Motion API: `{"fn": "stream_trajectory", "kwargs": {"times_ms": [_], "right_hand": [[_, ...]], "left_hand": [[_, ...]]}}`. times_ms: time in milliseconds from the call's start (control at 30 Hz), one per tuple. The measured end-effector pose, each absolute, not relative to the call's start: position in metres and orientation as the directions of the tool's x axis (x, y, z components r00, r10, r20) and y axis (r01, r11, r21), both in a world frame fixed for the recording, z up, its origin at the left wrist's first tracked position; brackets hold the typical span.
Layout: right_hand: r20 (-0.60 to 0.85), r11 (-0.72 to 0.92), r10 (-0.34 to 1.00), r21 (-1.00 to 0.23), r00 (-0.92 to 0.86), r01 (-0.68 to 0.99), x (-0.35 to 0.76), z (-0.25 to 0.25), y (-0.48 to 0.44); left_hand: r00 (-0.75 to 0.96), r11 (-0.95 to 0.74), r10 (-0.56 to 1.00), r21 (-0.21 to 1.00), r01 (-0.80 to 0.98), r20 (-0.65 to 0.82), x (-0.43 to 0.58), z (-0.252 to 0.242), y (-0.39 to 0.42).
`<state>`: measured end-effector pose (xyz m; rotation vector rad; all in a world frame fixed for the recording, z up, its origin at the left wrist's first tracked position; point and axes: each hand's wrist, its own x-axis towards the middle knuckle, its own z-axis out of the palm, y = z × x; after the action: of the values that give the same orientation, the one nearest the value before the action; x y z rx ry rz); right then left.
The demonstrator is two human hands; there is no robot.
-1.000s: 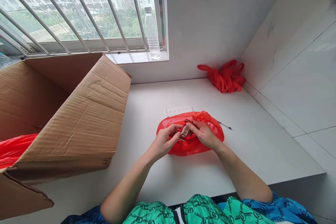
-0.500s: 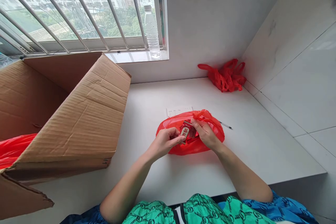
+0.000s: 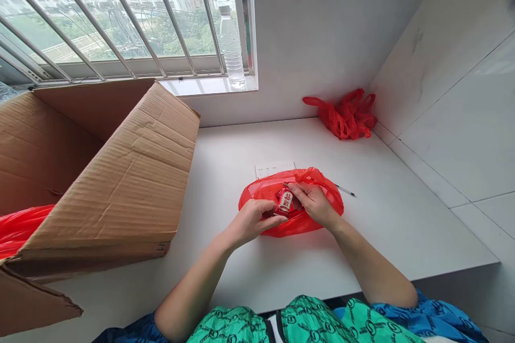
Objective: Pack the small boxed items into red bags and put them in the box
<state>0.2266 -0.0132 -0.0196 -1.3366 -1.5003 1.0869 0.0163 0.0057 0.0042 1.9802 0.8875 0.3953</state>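
Red and small, a packet (image 3: 286,201) is over the open mouth of a red plastic bag (image 3: 251,194) on the white worktop (image 3: 229,166). The right hand's (image 3: 317,206) fingers are clamped on its top edge; the left hand's (image 3: 250,221) stand apart at its lower end, contact unclear. A pen (image 3: 346,191) lies beside the bag.

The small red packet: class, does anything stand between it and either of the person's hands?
Nothing visible does. The right hand pinches the red packet near its upper end; the left hand is at its lower left. The open red bag shows around it, not between.
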Motion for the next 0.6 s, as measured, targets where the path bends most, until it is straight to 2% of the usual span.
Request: {"fn": "stream_trajectory", "kwargs": {"times_ms": [333, 400, 467, 600], "right_hand": [[0.042, 0.068, 0.994, -0.957, -0.098, 0.28, 0.226, -0.018, -0.015], [0.055, 0.078, 0.994, -0.959, -0.091, 0.274, 0.227, -0.02, -0.014], [0.066, 0.078, 0.997, -0.938, -0.048, 0.339, 0.229, -0.021, -0.012], [0.032, 0.025, 0.999, -0.883, 0.006, 0.469, 0.236, -0.011, -0.017]], "left_hand": [[0.708, -0.353, 0.701, 0.824, 0.442, -0.079, 0.018, 0.004, 0.005], [0.708, -0.424, 0.706, 0.784, 0.453, -0.028, 0.017, 0.003, 0.006], [0.688, -0.511, 0.723, 0.719, 0.47, 0.064, 0.013, 0.003, 0.009], [0.552, -0.583, 0.789, 0.612, 0.534, 0.27, -0.003, 0.007, 0.014]]}}
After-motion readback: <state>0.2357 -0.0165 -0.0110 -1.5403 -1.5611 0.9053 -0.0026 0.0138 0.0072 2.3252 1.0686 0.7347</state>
